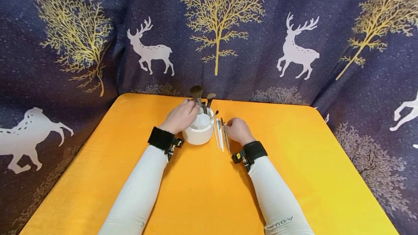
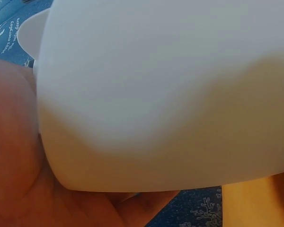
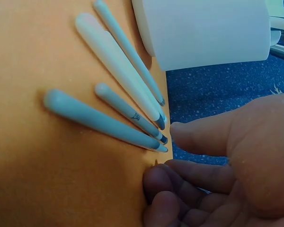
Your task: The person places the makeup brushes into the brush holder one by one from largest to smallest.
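A white round brush holder [image 1: 197, 136] with inner dividers stands near the back of the table. Several makeup brushes stick up from it, among them a large dark-bristled brush [image 1: 196, 91]. My left hand [image 1: 183, 116] grips the holder's left side; in the left wrist view its white wall [image 2: 146, 94] fills most of the picture, with the palm against it. Right of the holder, several thin makeup brushes [image 1: 221, 137] lie side by side. My right hand [image 1: 239, 130] is by their far ends, thumb [image 3: 199, 137] and fingers apart with nothing between them, close to the grey-handled brush [image 3: 102, 118].
An orange cloth covers the table [image 1: 202, 191]. A dark blue curtain [image 1: 245, 39] with deer and trees hangs right behind the back edge and along both sides. Cameras on black straps sit on both wrists.
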Demonstrator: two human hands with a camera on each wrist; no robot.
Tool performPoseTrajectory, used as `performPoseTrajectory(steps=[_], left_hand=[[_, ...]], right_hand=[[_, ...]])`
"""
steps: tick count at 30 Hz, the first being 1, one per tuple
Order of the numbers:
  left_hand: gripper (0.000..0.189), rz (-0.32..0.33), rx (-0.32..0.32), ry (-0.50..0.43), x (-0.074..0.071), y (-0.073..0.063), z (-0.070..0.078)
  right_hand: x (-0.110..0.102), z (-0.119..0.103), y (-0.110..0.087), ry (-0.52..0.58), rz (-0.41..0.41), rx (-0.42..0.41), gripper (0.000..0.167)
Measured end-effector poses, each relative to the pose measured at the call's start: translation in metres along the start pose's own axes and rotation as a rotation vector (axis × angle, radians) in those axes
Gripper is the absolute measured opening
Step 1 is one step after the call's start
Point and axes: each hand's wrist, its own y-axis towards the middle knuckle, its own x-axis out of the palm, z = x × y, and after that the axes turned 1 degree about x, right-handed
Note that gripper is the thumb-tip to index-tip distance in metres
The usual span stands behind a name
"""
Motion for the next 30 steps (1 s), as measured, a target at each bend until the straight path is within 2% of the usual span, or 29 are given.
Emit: performPoseTrajectory(steps=[2,8,16,18,19,20,30], left_hand=[[0.051,0.001,-0.001,0.000,0.000,0.000,0.001],[0.052,0.002,0.000,0.000,0.000,0.000,-0.001],[0.052,-0.002,0.003,-0.006,0.001,0.001,-0.002],[0.053,-0.003,-0.001,-0.003,0.002,0.002,-0.003],[0.053,-0.005,-0.002,-0.001,0.002,0.001,-0.003],[0.053,-0.005,-0.004,0.000,0.002,0.001,-0.003],[0.051,-0.003,-0.006,-0.002,0.001,0.002,-0.001]], right_hand=[[0.000,0.000,0.000,-0.003,-0.010,-0.008,0.025],[-0.001,-0.003,0.000,-0.016,-0.046,-0.019,0.045],[0.007,0.005,0.008,-0.027,-0.030,-0.030,0.033],[0.007,0.005,0.008,-0.037,-0.026,-0.035,0.027],[0.002,-0.005,0.000,-0.046,-0.031,-0.016,0.023],[0.002,-0.006,-0.001,-0.050,-0.029,-0.014,0.021],[0.002,-0.007,-0.003,-0.055,-0.014,-0.005,0.016]])
